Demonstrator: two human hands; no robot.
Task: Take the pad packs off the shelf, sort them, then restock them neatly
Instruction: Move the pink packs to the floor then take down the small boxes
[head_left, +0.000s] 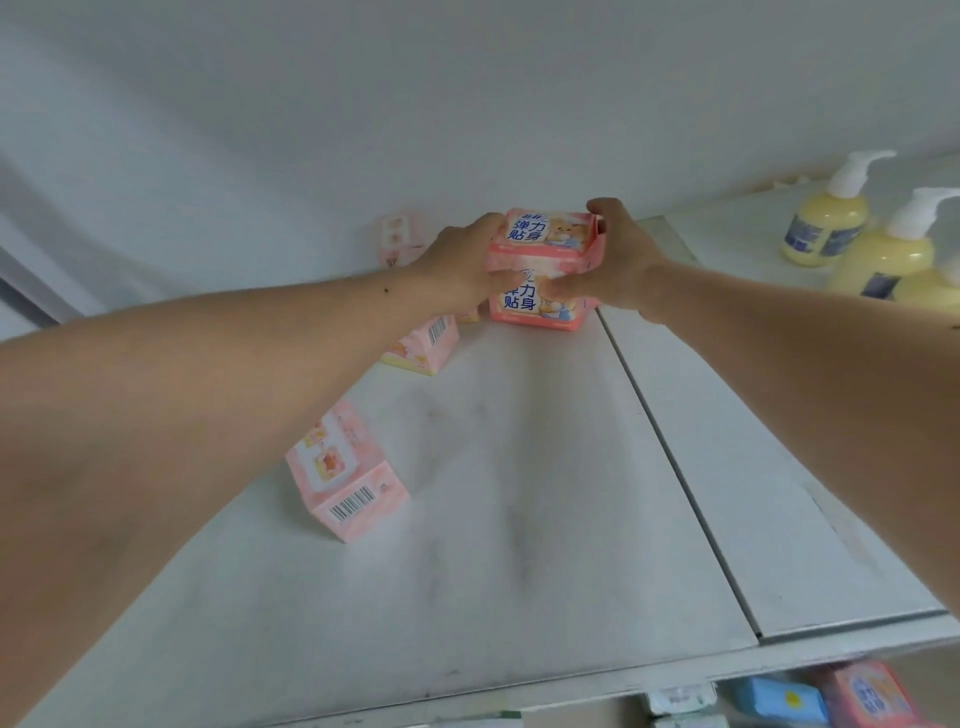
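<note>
At the back of the shelf (519, 493), one pad pack (543, 236) is stacked on another (535, 306), gripped between the left hand (462, 262) and the right hand (613, 260). Three more packs (345, 486) (423, 345) (400, 239) are spread to the left, front to back. Pump bottles (826, 221) are ranged far right, and further packs (865, 693) are seen on the shelf below.
</note>
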